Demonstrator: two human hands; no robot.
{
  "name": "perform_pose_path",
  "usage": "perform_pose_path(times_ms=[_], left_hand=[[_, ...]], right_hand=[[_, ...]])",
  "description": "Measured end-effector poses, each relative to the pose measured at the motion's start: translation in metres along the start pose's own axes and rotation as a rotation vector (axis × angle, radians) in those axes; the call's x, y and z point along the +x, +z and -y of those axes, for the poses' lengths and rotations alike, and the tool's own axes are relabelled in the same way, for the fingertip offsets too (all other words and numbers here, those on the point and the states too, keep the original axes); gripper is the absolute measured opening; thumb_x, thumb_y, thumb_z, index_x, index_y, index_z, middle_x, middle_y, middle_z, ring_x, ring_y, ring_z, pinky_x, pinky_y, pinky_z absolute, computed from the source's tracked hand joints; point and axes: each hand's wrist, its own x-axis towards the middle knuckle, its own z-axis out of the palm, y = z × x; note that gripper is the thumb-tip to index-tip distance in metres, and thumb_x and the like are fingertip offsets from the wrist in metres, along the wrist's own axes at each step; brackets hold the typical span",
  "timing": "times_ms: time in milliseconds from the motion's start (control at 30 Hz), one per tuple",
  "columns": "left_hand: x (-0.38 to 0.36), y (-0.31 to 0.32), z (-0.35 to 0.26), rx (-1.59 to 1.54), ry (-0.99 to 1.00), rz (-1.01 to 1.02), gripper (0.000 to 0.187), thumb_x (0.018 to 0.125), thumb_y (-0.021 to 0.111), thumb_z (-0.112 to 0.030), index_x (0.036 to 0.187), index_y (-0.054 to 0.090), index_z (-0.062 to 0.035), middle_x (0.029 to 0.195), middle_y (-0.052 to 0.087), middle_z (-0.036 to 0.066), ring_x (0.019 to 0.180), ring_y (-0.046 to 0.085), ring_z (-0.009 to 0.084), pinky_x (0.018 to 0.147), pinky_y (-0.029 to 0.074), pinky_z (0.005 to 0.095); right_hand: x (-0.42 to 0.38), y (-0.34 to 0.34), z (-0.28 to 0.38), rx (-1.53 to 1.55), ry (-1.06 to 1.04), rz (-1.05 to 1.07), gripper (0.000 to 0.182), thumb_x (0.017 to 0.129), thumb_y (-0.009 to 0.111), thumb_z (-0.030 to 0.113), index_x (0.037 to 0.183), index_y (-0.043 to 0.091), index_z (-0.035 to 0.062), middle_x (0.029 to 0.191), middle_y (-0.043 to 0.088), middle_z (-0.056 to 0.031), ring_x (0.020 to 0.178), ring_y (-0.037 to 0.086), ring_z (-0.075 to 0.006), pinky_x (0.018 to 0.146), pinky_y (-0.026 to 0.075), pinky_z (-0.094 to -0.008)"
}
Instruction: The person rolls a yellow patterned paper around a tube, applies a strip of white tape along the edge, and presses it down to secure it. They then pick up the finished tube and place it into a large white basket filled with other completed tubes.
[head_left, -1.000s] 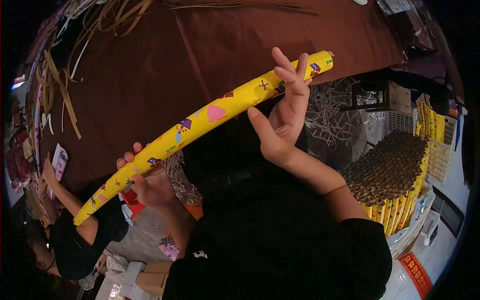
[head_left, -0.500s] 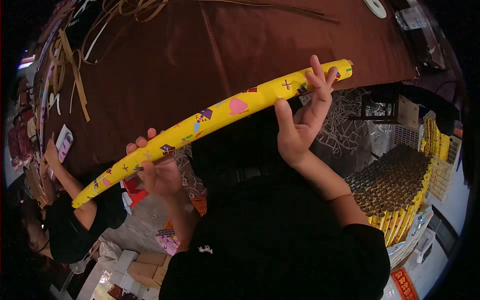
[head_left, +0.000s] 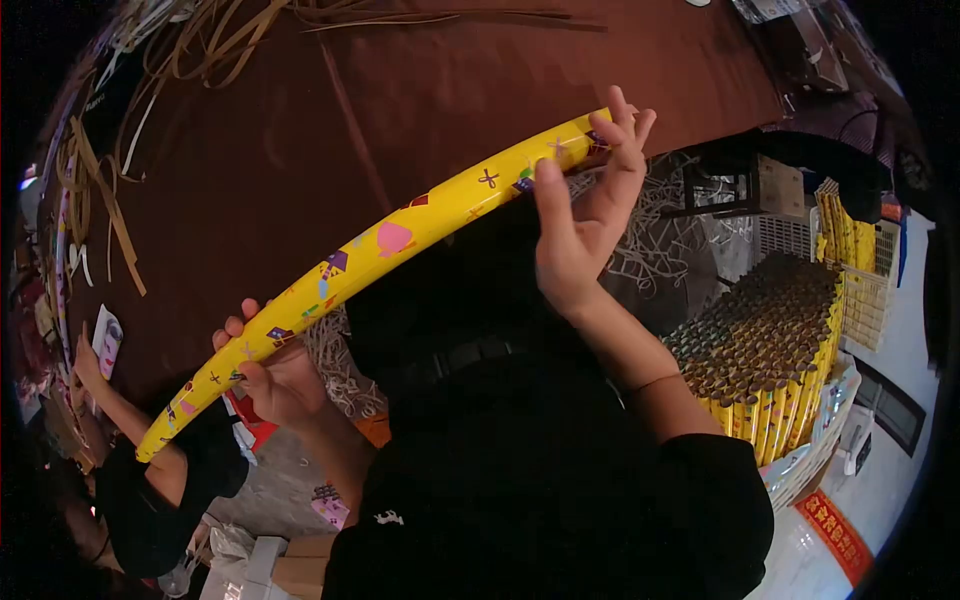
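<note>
A long yellow tube (head_left: 400, 236) wrapped in patterned paper slants across the view, low at the left and high at the right; the lens bends its outline. Around its left part, my left hand (head_left: 282, 380) is closed, thumb on the near side and fingertips over the far side. Close to the upper right end, my right hand (head_left: 588, 230) has its thumb against the tube and its fingers at the end, some of them stretched and spread. The tube is raised over the near edge of the brown-covered table (head_left: 460, 90).
Brown strips (head_left: 215, 45) lie on the table at upper left. At right stands a basket (head_left: 815, 465) packed with upright yellow tubes (head_left: 770, 330). White strips (head_left: 650, 215) tangle below the table. A co-worker (head_left: 165, 490) at lower left holds a patterned white piece (head_left: 108, 340).
The tube and both hands have shifted left in view, along with the background. My right hand now sits closer to the tube's right end.
</note>
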Motion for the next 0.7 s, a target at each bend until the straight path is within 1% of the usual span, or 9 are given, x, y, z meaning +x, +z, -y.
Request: perform_pose_path(times_ms=[100, 200, 333, 400, 500, 533, 600, 633, 700], left_hand=[[-0.001, 0.002, 0.001, 0.008, -0.001, -0.012, 0.04, 0.094, 0.061, -0.017, 0.13, 0.047, -0.0092, 0.127, 0.051, 0.007, 0.131, 0.043, 0.0288, 0.106, 0.037, 0.0569], [-0.001, -0.001, 0.0, 0.025, 0.012, -0.013, 0.04, 0.094, 0.061, -0.018, 0.13, 0.047, -0.0092, 0.127, 0.051, 0.006, 0.131, 0.043, 0.0287, 0.106, 0.037, 0.0568], [0.0, 0.002, -0.001, 0.043, 0.006, -0.014, 0.039, 0.094, 0.06, -0.018, 0.13, 0.047, -0.0087, 0.127, 0.051, 0.006, 0.131, 0.044, 0.0289, 0.106, 0.037, 0.0569], [0.001, 0.005, 0.002, 0.021, 0.006, 0.009, 0.039, 0.094, 0.06, -0.017, 0.13, 0.047, -0.0086, 0.127, 0.051, 0.007, 0.131, 0.044, 0.0288, 0.107, 0.036, 0.0566], [0.001, 0.005, 0.003, 0.013, 0.009, 0.016, 0.039, 0.094, 0.06, -0.017, 0.13, 0.047, -0.0083, 0.127, 0.051, 0.007, 0.131, 0.043, 0.0288, 0.108, 0.036, 0.0549], [0.001, 0.003, 0.002, 0.006, 0.008, 0.018, 0.039, 0.094, 0.06, -0.017, 0.13, 0.047, -0.0083, 0.127, 0.051, 0.007, 0.131, 0.043, 0.0288, 0.108, 0.036, 0.0549], [0.0, -0.002, 0.0, 0.018, 0.0, -0.008, 0.038, 0.094, 0.06, -0.018, 0.129, 0.048, -0.0072, 0.128, 0.051, 0.007, 0.131, 0.043, 0.0292, 0.109, 0.035, 0.0535], [0.0, -0.005, 0.0, 0.011, -0.002, -0.005, 0.038, 0.094, 0.06, -0.018, 0.129, 0.048, -0.0072, 0.128, 0.051, 0.007, 0.131, 0.043, 0.0292, 0.109, 0.035, 0.0535], [0.0, -0.009, -0.002, 0.009, -0.003, -0.007, 0.038, 0.095, 0.059, -0.018, 0.129, 0.049, -0.0059, 0.129, 0.051, 0.007, 0.132, 0.042, 0.0295, 0.11, 0.035, 0.0529]], right_hand=[[-0.006, 0.004, 0.01, -0.093, -0.016, 0.079, 0.064, 0.079, 0.074, 0.016, 0.131, 0.039, 0.0061, 0.152, 0.027, -0.0213, 0.146, -0.002, -0.0406, 0.11, -0.013, -0.0557], [-0.011, 0.013, 0.009, -0.109, -0.022, 0.112, 0.064, 0.079, 0.075, 0.018, 0.131, 0.04, 0.0066, 0.153, 0.027, -0.0194, 0.146, -0.002, -0.0413, 0.11, -0.014, -0.0566], [-0.005, 0.005, 0.006, -0.082, 0.004, 0.117, 0.052, 0.085, 0.067, 0.013, 0.13, 0.042, 0.0061, 0.154, 0.025, -0.0192, 0.147, -0.003, -0.0393, 0.111, -0.014, -0.054], [0.001, 0.0, -0.007, -0.011, 0.02, 0.034, 0.049, 0.088, 0.062, 0.022, 0.13, 0.043, 0.006, 0.155, 0.021, -0.0195, 0.146, -0.003, -0.0414, 0.107, -0.017, -0.0606], [0.011, -0.014, -0.025, 0.023, 0.044, -0.086, 0.043, 0.091, 0.057, 0.019, 0.13, 0.043, 0.0077, 0.155, 0.022, -0.0187, 0.146, -0.004, -0.0392, 0.108, -0.015, -0.0593], [0.014, -0.02, -0.028, 0.005, 0.057, -0.098, 0.044, 0.091, 0.058, 0.016, 0.131, 0.042, 0.0072, 0.154, 0.023, -0.0181, 0.147, -0.002, -0.0373, 0.111, -0.012, -0.0556], [0.019, -0.026, -0.041, 0.223, 0.075, -0.177, 0.046, 0.091, 0.06, 0.014, 0.131, 0.041, 0.0057, 0.152, 0.026, -0.0172, 0.147, 0.0, -0.036, 0.113, -0.009, -0.0512], [0.019, -0.031, -0.044, 0.154, 0.099, -0.196, 0.05, 0.089, 0.063, 0.012, 0.132, 0.039, 0.004, 0.151, 0.029, -0.0177, 0.147, 0.003, -0.0348, 0.115, -0.005, -0.0484], [0.018, -0.035, -0.041, 0.096, 0.08, -0.196, 0.053, 0.087, 0.066, 0.013, 0.132, 0.039, 0.0038, 0.15, 0.03, -0.0186, 0.147, 0.004, -0.0349, 0.115, -0.005, -0.0491]])
